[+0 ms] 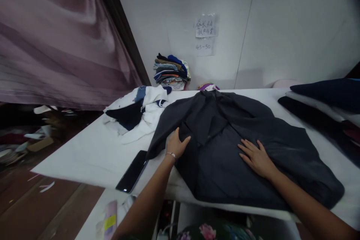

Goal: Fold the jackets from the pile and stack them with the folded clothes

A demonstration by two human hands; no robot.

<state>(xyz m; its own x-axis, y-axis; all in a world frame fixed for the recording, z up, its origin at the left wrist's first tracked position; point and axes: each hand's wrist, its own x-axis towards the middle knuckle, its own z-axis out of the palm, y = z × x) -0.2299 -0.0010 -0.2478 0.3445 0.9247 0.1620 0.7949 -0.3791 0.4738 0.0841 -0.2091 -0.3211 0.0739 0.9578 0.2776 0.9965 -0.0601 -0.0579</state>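
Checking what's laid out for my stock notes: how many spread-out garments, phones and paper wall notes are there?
Dark grey jacket: 1
White-and-navy garment: 1
Black smartphone: 1
Paper wall notes: 2
Total: 5

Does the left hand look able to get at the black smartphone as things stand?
Probably yes. The left hand rests on the dark jacket, and the black smartphone lies close by on the white table, with nothing visibly between them, so a short reach looks enough.
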